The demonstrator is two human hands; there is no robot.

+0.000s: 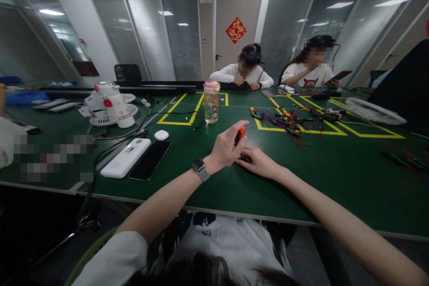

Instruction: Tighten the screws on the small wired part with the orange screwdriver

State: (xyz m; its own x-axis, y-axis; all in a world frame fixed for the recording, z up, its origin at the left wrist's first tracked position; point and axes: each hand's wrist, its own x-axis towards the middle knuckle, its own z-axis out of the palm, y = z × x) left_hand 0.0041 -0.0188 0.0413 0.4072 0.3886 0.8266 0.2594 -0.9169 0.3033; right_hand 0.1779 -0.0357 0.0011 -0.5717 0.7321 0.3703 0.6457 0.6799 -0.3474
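Observation:
My left hand (228,145), with a watch on its wrist, is closed round an upright orange-and-black screwdriver (240,135). Only part of the handle shows between the fingers; its lower end is hidden. Just below and to the right, my right hand (258,161) rests on the green table (208,192). Its fingers are pinched at a small dark piece (247,159) under the left hand, mostly covered, so its kind is unclear. The two hands touch or nearly touch.
A pink-lidded bottle (211,105) stands beyond my hands. Left lie a phone (150,161), a white power bank (125,158) and a white round case (161,135). Wired circuit boards (288,120) lie right, near a white fan (375,111). Two people sit opposite.

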